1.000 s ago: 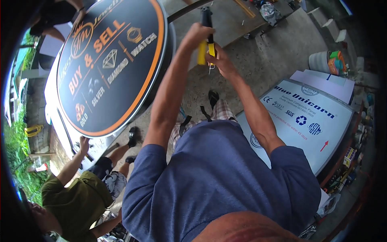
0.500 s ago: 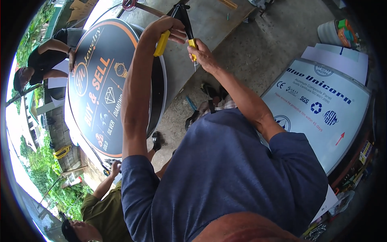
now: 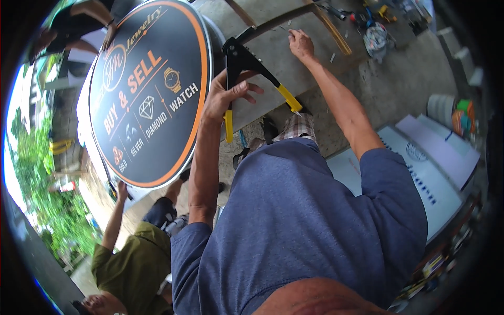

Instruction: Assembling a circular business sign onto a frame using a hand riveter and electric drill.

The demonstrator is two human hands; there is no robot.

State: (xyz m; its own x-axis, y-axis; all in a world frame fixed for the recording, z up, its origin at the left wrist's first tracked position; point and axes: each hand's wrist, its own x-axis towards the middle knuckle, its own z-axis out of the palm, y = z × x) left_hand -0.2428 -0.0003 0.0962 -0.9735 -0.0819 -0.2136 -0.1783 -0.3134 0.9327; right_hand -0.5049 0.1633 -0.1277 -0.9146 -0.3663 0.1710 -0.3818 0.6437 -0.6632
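My left hand (image 3: 229, 98) holds a black hand riveter (image 3: 242, 56) with yellow grips, just beside the edge of a large round sign (image 3: 149, 100). The riveter's two handles are spread wide apart, and the yellow grip (image 3: 287, 98) of one of them hangs free. Over the grey worktable (image 3: 278, 60), my right hand (image 3: 301, 46) reaches out with thumb and fingertips pinched together. Whatever is between those fingertips is too small to make out. Several small slim pieces lie on the tabletop close to that hand.
One co-worker's hand (image 3: 109, 37) rests on the sign's far left edge; another person's hand (image 3: 122, 190) supports its lower edge. Metal bars (image 3: 333, 31) lie on the worktable. Tools and a plastic bag (image 3: 378, 39) sit beyond. Printed panels (image 3: 420, 173) lie on the right.
My right hand has let go of the riveter's yellow grip and moved out over the worktable. The riveter's handles are now wide open in my left hand. The view has shifted.
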